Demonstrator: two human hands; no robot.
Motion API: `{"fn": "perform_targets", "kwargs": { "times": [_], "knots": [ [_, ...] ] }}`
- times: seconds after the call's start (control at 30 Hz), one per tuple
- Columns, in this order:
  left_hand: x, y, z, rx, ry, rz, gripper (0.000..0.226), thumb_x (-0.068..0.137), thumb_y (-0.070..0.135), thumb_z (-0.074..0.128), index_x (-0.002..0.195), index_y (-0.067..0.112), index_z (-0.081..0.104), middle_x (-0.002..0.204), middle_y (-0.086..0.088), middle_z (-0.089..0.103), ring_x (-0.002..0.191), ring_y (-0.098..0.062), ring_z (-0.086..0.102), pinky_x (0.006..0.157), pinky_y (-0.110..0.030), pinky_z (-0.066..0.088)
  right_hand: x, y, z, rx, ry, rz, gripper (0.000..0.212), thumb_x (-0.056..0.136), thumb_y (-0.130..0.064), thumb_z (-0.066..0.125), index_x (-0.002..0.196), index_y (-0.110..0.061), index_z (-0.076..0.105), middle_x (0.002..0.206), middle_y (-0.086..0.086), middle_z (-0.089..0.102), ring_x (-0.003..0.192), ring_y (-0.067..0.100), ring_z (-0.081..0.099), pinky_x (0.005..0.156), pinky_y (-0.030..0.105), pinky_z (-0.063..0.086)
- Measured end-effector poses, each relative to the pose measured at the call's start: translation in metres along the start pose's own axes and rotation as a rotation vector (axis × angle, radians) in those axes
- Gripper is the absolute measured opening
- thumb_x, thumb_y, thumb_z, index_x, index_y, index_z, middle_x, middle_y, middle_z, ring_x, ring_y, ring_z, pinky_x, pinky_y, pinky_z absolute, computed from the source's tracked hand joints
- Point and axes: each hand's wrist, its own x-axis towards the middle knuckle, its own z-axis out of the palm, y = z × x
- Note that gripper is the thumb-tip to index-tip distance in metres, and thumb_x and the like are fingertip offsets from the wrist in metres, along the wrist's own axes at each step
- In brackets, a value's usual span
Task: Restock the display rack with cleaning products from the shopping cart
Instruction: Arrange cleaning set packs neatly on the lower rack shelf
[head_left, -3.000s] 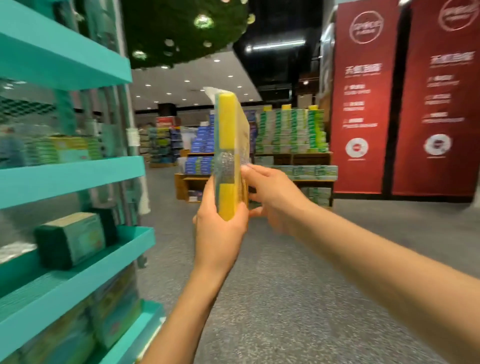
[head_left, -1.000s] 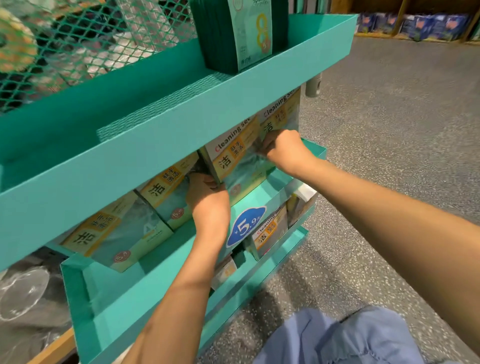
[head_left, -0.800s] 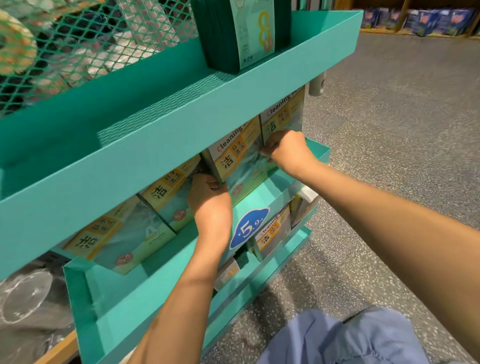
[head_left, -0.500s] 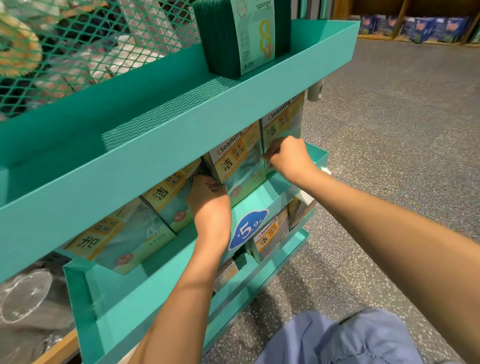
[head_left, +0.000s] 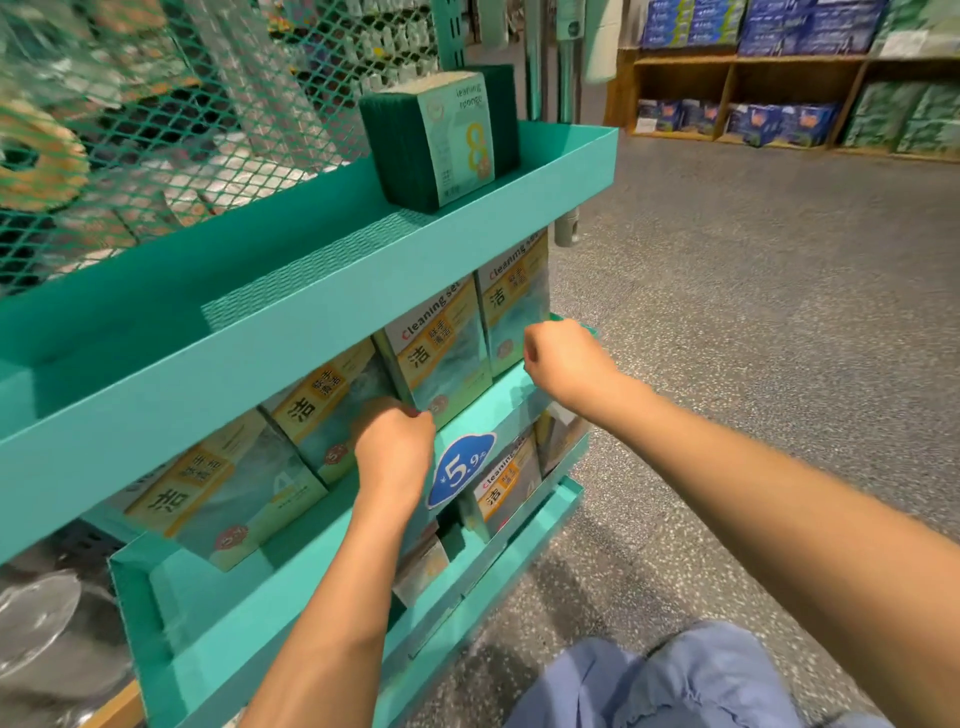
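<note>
Left hand (head_left: 395, 449) just below the cleaning-set pack (head_left: 441, 353).

The upper shelf (head_left: 332, 312) of the teal rack hides the tops of the cleaning set packs (head_left: 441, 353) standing below it. The left hand (head_left: 395, 447) covers a lower corner of one pack, and its curled fingers face away, so any contact is unclear. The right hand (head_left: 563, 358), just right of the packs, is motion-blurred. Packs under the price tag (head_left: 462, 470) are half hidden. The picture's left edge cuts the rack.
</note>
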Motion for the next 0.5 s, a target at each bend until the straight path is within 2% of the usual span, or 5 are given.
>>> {"fn": "perform_targets", "kwargs": {
  "times": [0.1, 0.17, 0.27, 0.4, 0.5],
  "knots": [
    [-0.02, 0.027, 0.003, -0.012, 0.01, 0.092, 0.021, 0.089, 0.006, 0.046, 0.071, 0.001, 0.057, 0.066, -0.008, 0.054, 0.063, -0.025, 0.051, 0.049, -0.026, 0.036, -0.021, 0.008, -0.023, -0.135, -0.015, -0.017, 0.02, 0.086, 0.002, 0.046, 0.101, -0.002, 0.059, 0.099, 0.018, 0.06, 0.092, 0.036, 0.059, 0.065, 0.033, 0.039],
    [-0.038, 0.053, 0.012, 0.025, -0.004, 0.208, 0.019, 0.085, 0.002, 0.043, 0.074, -0.002, 0.058, 0.071, -0.015, 0.059, 0.07, -0.033, 0.057, 0.053, -0.027, 0.04, -0.042, 0.019, -0.046, -0.216, -0.003, -0.008, 0.021, 0.086, 0.002, 0.046, 0.102, -0.002, 0.057, 0.101, 0.019, 0.06, 0.095, 0.035, 0.059, 0.066, 0.032, 0.037],
    [-0.072, 0.1, 0.033, 0.068, -0.055, 0.419, 0.021, 0.088, 0.008, 0.043, 0.089, -0.002, 0.062, 0.095, -0.024, 0.064, 0.092, -0.041, 0.057, 0.071, -0.037, 0.042, -0.083, 0.043, -0.088, -0.319, -0.032, 0.074, 0.022, 0.087, 0.001, 0.045, 0.105, -0.003, 0.057, 0.108, 0.019, 0.06, 0.1, 0.035, 0.059, 0.068, 0.032, 0.037],
    [-0.132, 0.17, 0.052, 0.068, -0.162, 0.703, 0.021, 0.089, 0.01, 0.045, 0.091, -0.002, 0.061, 0.1, -0.025, 0.064, 0.097, -0.042, 0.057, 0.074, -0.039, 0.043, -0.15, 0.076, -0.163, -0.511, -0.078, 0.244, 0.022, 0.087, 0.003, 0.045, 0.105, -0.001, 0.057, 0.109, 0.019, 0.06, 0.102, 0.035, 0.059, 0.067, 0.032, 0.037],
    [-0.179, 0.221, 0.053, -0.006, -0.238, 0.863, 0.018, 0.087, 0.012, 0.05, 0.09, 0.002, 0.064, 0.099, -0.023, 0.065, 0.099, -0.04, 0.058, 0.076, -0.038, 0.046, -0.203, 0.089, -0.229, -0.623, -0.118, 0.383, 0.01, 0.088, 0.002, 0.044, 0.085, 0.001, 0.054, 0.093, 0.021, 0.056, 0.085, 0.032, 0.06, 0.065, 0.032, 0.037]
  ]
}}
